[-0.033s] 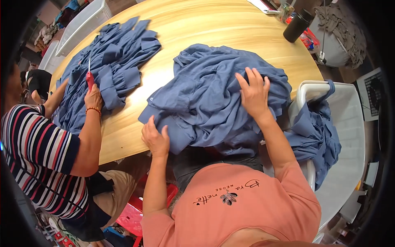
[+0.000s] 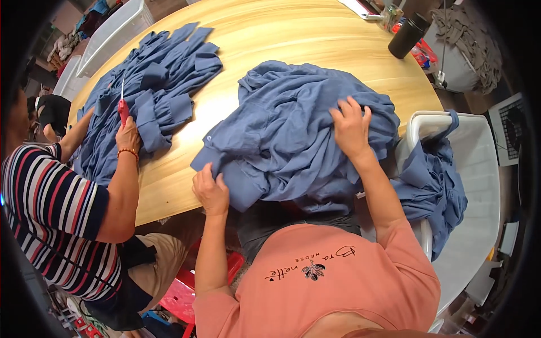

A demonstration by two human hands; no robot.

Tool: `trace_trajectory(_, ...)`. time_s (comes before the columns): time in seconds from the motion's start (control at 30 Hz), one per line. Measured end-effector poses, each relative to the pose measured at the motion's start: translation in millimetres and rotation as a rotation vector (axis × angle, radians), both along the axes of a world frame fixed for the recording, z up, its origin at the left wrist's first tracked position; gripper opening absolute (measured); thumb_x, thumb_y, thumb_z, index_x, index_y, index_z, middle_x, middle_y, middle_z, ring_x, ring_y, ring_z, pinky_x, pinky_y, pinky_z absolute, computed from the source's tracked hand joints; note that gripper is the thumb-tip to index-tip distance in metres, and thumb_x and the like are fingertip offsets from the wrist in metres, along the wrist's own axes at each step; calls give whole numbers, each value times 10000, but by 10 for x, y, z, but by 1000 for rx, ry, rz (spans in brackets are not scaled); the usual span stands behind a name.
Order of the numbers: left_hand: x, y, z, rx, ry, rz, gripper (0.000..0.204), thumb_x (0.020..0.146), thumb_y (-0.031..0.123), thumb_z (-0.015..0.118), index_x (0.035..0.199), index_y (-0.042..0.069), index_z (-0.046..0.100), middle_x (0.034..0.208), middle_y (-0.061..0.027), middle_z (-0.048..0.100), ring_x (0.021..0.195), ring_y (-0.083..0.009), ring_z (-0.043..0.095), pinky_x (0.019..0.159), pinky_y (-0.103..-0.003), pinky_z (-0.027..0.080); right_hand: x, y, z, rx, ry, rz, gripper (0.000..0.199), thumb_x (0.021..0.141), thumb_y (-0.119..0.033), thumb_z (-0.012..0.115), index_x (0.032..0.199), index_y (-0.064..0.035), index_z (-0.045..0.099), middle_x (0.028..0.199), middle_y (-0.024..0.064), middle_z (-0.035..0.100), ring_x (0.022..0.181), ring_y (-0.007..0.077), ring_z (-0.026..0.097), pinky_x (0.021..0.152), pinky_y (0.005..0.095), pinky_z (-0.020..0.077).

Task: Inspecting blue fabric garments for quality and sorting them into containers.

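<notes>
Nothing moved: left hand [image 2: 211, 191] fingers pinch blue garment [image 2: 293, 129] edge, right hand [image 2: 350, 127] fingers spread flat, pinning it on bench [image 2: 270, 34]

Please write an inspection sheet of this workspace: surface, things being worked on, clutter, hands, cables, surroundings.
Surface: wooden table, rounded edge, bare in the middle.
Job's things: heap of blue garments before the person; more blue garments hang over the white bin at the right.
Clutter: dark cylinder-shaped bottle and small items at the far edge.
Hands: left hand grips the heap's near edge; right hand presses on its top.
Cables: nothing seen.
Surroundings: a co-worker in a striped shirt holds red-handled scissors over a second blue pile; white tubs behind.
</notes>
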State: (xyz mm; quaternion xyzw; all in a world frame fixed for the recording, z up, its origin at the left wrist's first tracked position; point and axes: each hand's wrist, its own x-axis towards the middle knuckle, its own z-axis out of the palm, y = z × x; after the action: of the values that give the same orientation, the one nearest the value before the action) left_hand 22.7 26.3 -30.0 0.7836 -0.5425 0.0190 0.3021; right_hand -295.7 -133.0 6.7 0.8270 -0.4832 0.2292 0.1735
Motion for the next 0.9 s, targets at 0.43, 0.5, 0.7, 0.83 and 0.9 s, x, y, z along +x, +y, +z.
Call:
trace_trajectory(0.43, 850, 69, -270, -401, 63, 153, 320, 659, -139, 398, 910, -24, 560, 1015, -168, 597, 974, -324, 562, 872, -400, 449, -29, 316, 545, 571, -119, 135, 171, 681, -2, 600, 851, -14, 588, 784, 136, 587, 772, 356, 584, 663, 434, 477)
trace_trajectory(0.5, 843, 3, -255, -416, 80, 158, 322, 658, -140, 396, 908, -24, 563, 1010, -167, 598, 969, -324, 564, 871, -400, 449, 274, 131, 660, 294, -427, 192, 222, 716, 11, 626, 935, -26, 607, 832, 145, 613, 807, 369, 598, 673, 415, 492)
trace_trajectory(0.7, 1056, -435, 376, -533, -78, 126, 296, 659, -145, 424, 870, -16, 588, 924, -159, 620, 925, -329, 577, 851, -405, 454, 306, -1006, 4, 460, -134, 31, 132, 797, -17, 583, 924, -32, 619, 940, 164, 622, 821, 316, 622, 703, 393, 512)
trace_trajectory(0.83, 1099, -568, 1212, -756, -74, 135, 286, 658, -161, 442, 879, -26, 563, 953, -161, 619, 931, -306, 585, 875, -368, 450, 199, -821, 392, 74, -927, 131, 124, 840, 70, 551, 918, -10, 603, 973, 118, 625, 911, 219, 604, 774, 295, 486)
trace_trajectory(0.9, 1033, -482, 1314, -787, -154, 85, 280, 662, -166, 455, 885, -27, 553, 981, -165, 612, 951, -311, 582, 880, -376, 451, 94, -590, 642, -159, -937, 154, 130, 852, 95, 523, 906, 0, 593, 966, 108, 629, 908, 202, 598, 811, 275, 470)
